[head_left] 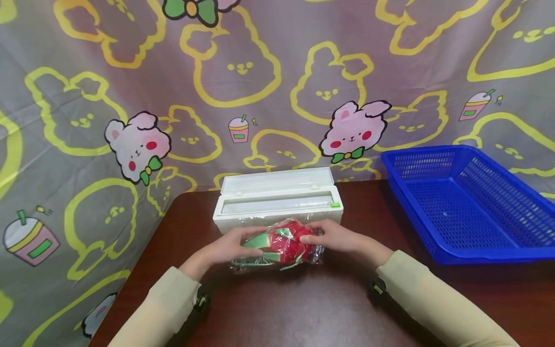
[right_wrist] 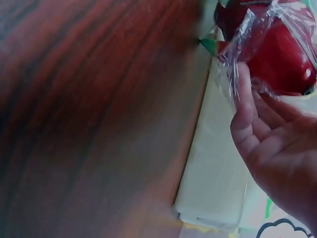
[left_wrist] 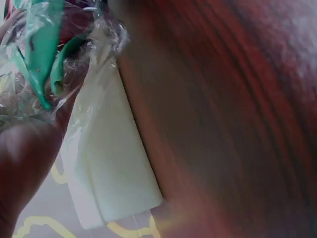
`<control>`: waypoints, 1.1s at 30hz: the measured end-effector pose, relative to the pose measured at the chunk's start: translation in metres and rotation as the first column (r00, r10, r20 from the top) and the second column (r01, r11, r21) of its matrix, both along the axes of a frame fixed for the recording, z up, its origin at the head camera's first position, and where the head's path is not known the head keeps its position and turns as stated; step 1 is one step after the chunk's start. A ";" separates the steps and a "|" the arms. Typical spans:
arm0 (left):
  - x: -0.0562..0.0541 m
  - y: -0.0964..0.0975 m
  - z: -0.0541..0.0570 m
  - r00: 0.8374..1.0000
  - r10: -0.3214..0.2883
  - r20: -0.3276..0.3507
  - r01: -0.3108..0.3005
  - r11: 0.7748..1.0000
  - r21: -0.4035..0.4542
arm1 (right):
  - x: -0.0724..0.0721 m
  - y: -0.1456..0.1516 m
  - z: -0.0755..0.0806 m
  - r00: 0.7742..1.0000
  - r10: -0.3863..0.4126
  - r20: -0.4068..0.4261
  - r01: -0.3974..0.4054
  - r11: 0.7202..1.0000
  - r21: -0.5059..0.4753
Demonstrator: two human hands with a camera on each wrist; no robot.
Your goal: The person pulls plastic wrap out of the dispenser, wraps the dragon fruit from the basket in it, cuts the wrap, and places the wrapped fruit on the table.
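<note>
clearly, both hands share one thing: the left hand (head_left: 230, 245) and the right hand (head_left: 336, 236) hold a red fruit (head_left: 286, 250) with green tips between them, covered in clear film (left_wrist: 116, 37). each grip is closed only as far as the fruit's bulk allows, the thumb on the near side; the fingers behind are partly hidden, so their full bend cannot be told. holding it from both ends probably steadies the round shape and gathers the film, which bunches loosely about the fingers. just beyond the grip stands a white box (head_left: 231, 223), its lid (head_left: 277, 180) tipped back and a green slider (head_left: 336, 205) at its right end, likely so the roll (head_left: 273, 205) inside is easy to reach. well right of the grip sits a blue basket (head_left: 490, 255), perhaps set aside to leave elbow room.
</note>
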State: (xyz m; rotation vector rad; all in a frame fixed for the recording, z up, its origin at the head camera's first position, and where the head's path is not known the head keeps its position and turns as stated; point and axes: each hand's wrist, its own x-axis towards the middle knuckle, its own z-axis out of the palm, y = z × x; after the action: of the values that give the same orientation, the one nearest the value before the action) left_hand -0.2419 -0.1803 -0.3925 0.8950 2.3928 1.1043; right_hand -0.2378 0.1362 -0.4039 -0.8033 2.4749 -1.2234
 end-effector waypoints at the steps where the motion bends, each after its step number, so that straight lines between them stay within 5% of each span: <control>1: 0.000 0.000 0.000 1.000 0.004 0.005 -0.004 1.000 0.000 | 0.001 -0.001 0.000 1.000 -0.007 -0.012 0.007 1.000 0.009; 5: -0.002 -0.001 -0.001 0.999 0.023 0.030 -0.023 1.000 -0.005 | 0.006 -0.002 0.004 0.984 -0.069 -0.166 0.084 0.993 0.086; 9: -0.005 -0.002 -0.003 0.998 0.027 0.052 -0.028 1.000 0.007 | 0.015 0.004 0.015 0.900 -0.180 -0.396 0.226 0.971 0.074; 11: -0.006 -0.003 -0.004 0.998 0.023 0.050 -0.024 1.000 0.014 | 0.019 0.007 0.021 0.870 -0.208 -0.447 0.246 0.969 0.028; 18: -0.006 -0.003 -0.006 0.999 0.031 0.035 -0.032 0.999 0.010 | 0.020 0.015 0.016 0.928 -0.185 -0.324 0.169 0.983 -0.076; 23: -0.005 -0.004 -0.007 0.999 0.032 0.026 -0.032 0.999 0.004 | 0.013 0.011 0.012 0.873 -0.206 -0.443 0.173 0.978 -0.113; 27: -0.006 -0.006 -0.008 1.000 0.000 -0.016 0.001 1.000 0.016 | 0.010 0.005 0.012 0.827 -0.131 -0.546 0.122 0.991 -0.052; 33: -0.006 -0.008 -0.009 0.999 -0.029 -0.042 0.030 0.999 0.028 | 0.013 0.000 0.013 0.824 -0.072 -0.562 0.086 0.996 -0.003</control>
State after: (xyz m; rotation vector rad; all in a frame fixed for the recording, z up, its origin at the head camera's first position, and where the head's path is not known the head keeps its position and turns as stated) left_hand -0.2475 -0.1879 -0.4019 0.9689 2.3947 1.1220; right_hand -0.2248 0.1358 -0.3911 -1.2131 3.0028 -1.0949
